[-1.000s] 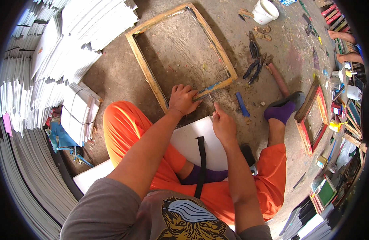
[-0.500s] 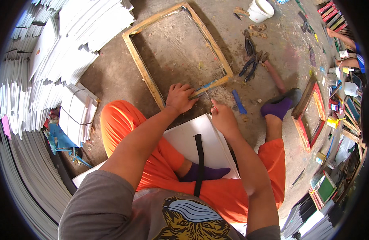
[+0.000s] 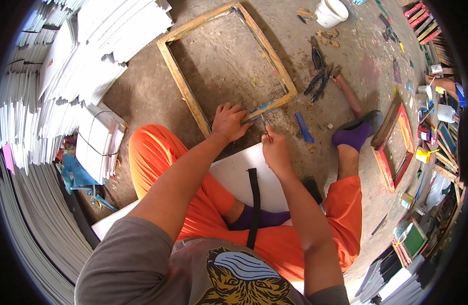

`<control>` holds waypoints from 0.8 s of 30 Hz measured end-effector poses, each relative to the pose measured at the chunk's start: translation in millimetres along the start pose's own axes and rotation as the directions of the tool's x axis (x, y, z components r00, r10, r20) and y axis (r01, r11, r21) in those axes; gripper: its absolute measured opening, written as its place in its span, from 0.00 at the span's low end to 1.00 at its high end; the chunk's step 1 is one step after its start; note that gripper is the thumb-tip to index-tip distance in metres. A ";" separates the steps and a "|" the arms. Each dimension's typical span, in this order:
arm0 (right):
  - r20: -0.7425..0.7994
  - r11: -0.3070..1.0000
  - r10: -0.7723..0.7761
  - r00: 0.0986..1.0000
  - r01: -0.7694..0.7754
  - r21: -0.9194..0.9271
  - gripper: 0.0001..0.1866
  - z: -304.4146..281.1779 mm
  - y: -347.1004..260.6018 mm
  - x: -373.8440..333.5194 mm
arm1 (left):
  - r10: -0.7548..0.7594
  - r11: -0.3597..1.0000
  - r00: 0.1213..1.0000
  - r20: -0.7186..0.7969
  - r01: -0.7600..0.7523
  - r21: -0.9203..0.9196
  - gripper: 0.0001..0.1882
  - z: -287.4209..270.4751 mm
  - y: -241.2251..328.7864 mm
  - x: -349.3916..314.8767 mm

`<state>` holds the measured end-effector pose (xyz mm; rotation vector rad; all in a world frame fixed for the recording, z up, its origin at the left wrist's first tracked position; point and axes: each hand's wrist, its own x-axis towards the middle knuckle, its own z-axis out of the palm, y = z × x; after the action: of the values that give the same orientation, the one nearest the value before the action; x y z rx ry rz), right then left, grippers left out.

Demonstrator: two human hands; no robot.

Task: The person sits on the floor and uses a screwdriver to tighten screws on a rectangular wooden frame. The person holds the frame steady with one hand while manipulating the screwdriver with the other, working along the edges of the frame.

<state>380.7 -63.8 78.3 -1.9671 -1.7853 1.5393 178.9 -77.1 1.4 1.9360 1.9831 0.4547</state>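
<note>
Press the near bar of the frame down firmly with your left fingers while your right hand guides the tool; short, steady strokes with the tip turned away from the left hand would be safest, since both meet on the same bar.

Your left hand lies over that bar, its fingers bent and a little apart; whether they clasp it underneath is hidden. Your right hand is closed around a thin tool, most of its handle lost in the fist, its slim shaft reaching up to the bar's near edge. Whether the tip touches the wood is too small to tell.

The wooden frame rests slanted on the floor in front of you, a blue streak on the near bar just right of your left fingers. A blue strip lies on the floor to the right, with black-handled pliers and a hammer farther out. Nearer your legs is a white board, with a black strap across it.
</note>
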 end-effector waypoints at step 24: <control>-0.070 0.980 -0.110 0.991 0.096 -0.174 0.23 -3.1 5.2 -14.7 | -0.056 0.996 0.991 -0.120 0.047 -0.080 0.19 6.9 2.5 2.1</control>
<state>389.2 -75.3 85.4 -1.9405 -2.0115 1.2992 184.2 -75.0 -3.7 1.8463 2.0534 0.6406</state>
